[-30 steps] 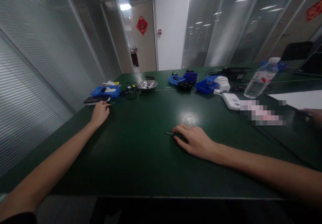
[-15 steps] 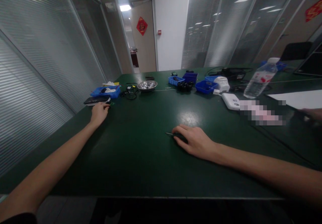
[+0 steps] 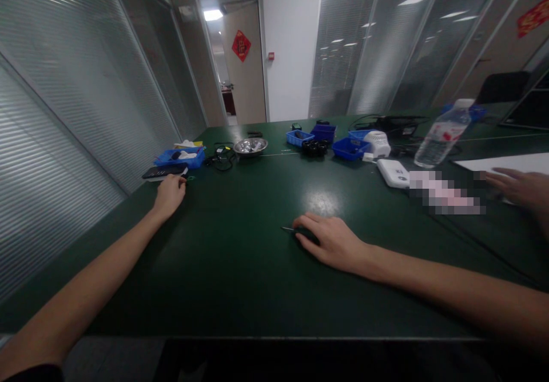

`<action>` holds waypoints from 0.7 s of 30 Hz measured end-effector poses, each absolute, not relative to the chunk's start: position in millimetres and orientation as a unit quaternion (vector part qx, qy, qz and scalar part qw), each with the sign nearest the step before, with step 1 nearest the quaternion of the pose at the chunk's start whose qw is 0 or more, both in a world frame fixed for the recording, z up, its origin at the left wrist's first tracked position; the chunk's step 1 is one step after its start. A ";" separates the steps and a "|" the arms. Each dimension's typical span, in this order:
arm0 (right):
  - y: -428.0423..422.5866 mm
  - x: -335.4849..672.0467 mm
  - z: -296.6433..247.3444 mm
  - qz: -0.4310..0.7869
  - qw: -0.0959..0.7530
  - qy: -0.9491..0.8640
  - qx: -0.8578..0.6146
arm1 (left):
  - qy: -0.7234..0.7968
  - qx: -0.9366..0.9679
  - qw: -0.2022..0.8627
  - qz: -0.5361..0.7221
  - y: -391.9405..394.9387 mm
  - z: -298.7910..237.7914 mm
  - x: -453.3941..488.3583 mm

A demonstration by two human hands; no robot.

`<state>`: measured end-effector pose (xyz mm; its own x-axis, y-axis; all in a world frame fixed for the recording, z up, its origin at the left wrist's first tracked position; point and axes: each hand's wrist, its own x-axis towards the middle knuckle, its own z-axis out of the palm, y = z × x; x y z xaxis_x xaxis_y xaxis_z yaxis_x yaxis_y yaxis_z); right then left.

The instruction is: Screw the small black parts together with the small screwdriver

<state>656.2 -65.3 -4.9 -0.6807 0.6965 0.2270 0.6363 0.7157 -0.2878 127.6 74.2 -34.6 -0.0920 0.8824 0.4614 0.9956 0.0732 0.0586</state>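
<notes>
Slim tool (image 3: pixel 307 235) with a dark handle sits in the right hand (image 3: pixel 332 240) on the green surface (image 3: pixel 240 273) — fingers curled round the handle, thin metal shaft poking out left past the fingertips. Farther off to its left, the left hand (image 3: pixel 170 193) has fingers bent nearly together; what they hold, I cannot tell. Just beyond that hand lies a dark flat box (image 3: pixel 162 171), then a blue tray (image 3: pixel 196 160) — and a metal bowl (image 3: pixel 250 154) farther away, to the hand's right.

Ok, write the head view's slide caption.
Right hand holds a thin-tipped tool; left hand beside a dark, flat object.
</notes>
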 end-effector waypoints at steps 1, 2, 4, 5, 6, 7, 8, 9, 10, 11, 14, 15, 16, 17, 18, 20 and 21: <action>-65.2 656.2 -5.1 0.094 0.162 -0.912 -0.365 | -0.713 -0.660 0.157 -0.176 72.8 -34.4 128.8; -65.1 656.2 -5.3 0.095 0.163 -0.912 -0.365 | -0.711 -0.664 0.160 -0.170 71.5 -34.2 130.1; -64.8 655.9 -5.6 0.095 0.165 -0.913 -0.362 | -0.708 -0.668 0.165 -0.158 69.2 -33.8 132.4; -64.7 655.8 -5.7 0.094 0.167 -0.912 -0.361 | -0.707 -0.669 0.168 -0.153 68.3 -33.5 133.4; -64.7 655.7 -5.6 0.094 0.169 -0.912 -0.361 | -0.707 -0.670 0.171 -0.149 67.7 -33.2 134.3; -64.6 655.6 -5.5 0.093 0.170 -0.912 -0.360 | -0.707 -0.670 0.174 -0.145 67.3 -32.8 135.1; -64.6 655.6 -5.2 0.094 0.170 -0.912 -0.361 | -0.707 -0.669 0.177 -0.142 67.0 -32.4 135.8; -64.6 655.6 -4.7 0.094 0.168 -0.912 -0.361 | -0.708 -0.669 0.180 -0.140 66.8 -32.0 136.5; -64.6 655.6 -4.2 0.096 0.166 -0.912 -0.362 | -0.708 -0.668 0.182 -0.138 66.7 -31.6 137.1; -64.6 655.7 -3.6 0.098 0.163 -0.913 -0.362 | -0.709 -0.668 0.184 -0.137 66.5 -31.2 137.8; -64.7 655.9 -2.0 0.102 0.160 -0.913 -0.361 | -0.709 -0.668 0.185 -0.132 65.9 -30.3 139.4; -64.8 655.9 -1.7 0.101 0.161 -0.913 -0.361 | -0.709 -0.668 0.185 -0.130 65.7 -30.0 139.8; -64.9 656.0 -1.5 0.100 0.161 -0.913 -0.361 | -0.709 -0.669 0.184 -0.127 65.5 -29.8 140.1; -65.0 656.0 -1.4 0.099 0.161 -0.913 -0.361 | -0.709 -0.670 0.183 -0.124 65.3 -29.5 140.2; -65.1 656.0 -1.3 0.098 0.161 -0.913 -0.361 | -0.709 -0.671 0.182 -0.121 65.2 -29.3 140.1; -65.3 656.0 -1.4 0.098 0.158 -0.914 -0.361 | -0.708 -0.673 0.180 -0.115 65.1 -28.8 139.5; -65.3 656.0 -1.4 0.097 0.157 -0.914 -0.361 | -0.707 -0.675 0.180 -0.113 65.1 -28.6 139.0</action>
